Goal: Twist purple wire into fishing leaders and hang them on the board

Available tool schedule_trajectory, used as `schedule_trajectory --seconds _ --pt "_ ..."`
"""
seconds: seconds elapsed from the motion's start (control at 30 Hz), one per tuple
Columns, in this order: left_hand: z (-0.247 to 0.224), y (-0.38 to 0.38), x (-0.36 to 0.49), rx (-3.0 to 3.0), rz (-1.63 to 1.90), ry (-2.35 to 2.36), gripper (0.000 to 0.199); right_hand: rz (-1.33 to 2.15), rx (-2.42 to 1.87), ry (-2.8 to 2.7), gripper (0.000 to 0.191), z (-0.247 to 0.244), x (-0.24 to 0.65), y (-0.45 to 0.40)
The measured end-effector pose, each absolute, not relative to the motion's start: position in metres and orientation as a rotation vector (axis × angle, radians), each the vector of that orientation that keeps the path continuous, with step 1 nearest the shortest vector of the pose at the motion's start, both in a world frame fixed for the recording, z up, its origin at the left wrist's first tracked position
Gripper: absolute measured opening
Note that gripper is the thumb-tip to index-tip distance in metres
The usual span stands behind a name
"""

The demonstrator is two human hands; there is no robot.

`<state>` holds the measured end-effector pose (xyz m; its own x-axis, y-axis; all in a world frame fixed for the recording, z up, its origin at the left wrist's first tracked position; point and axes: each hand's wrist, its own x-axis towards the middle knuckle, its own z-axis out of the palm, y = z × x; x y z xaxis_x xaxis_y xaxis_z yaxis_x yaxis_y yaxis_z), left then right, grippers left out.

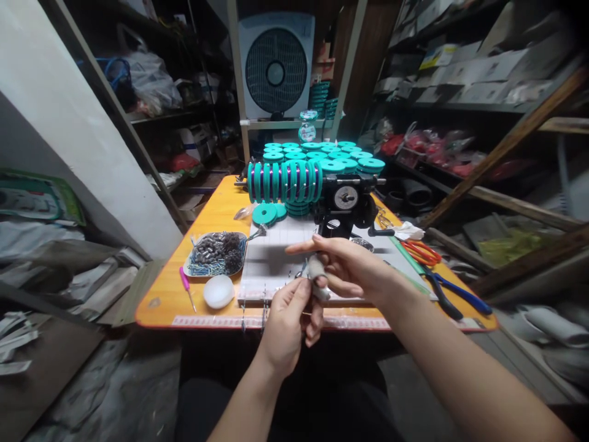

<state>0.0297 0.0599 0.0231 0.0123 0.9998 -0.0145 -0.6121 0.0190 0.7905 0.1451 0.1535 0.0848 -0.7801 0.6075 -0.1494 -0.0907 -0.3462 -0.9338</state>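
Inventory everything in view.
Fan: one, grey, behind table
Spools: many, teal, on table and winder
Winder: one, black, table centre
Board: one, white, on table
Tray of metal parts: one, white, table left
Screwdriver: one, pink, beside tray
Bowl: one, white, near tray
Pliers: one, blue-black, table right
Looped tool: one, orange, beside pliers
Table: one, orange-yellow, centre
Shelving: several, dark, both sides
Small item: one, whitish, at fingers
Left hand, right hand: two, bare, front centre

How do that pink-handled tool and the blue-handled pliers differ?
The pink-handled tool is slim, with one handle and a thin shaft; the blue-handled pliers are bigger, with two spread handles. The pink-handled tool lies toward the left of the table, the blue-handled pliers toward the right. Neither is held.
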Motion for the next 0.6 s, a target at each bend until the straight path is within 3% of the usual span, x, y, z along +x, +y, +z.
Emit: schedule_trajectory --seconds 0.1,0.4,0.6 --pt "0.025 0.057 0.034 0.648 1.518 0.701 0.033 2.332 -0.62 -1.181 0.035 0.08 0.134 0.154" --pt "0.025 0.043 0.038 0.499 1.497 0.595 0.033 2.221 -0.585 -0.933 0.046 0.074 0.112 0.15" --pt "0.01 0.021 0.042 0.457 1.391 0.549 0.031 2.23 -0.622 -0.959 0.043 0.075 0.121 0.155"
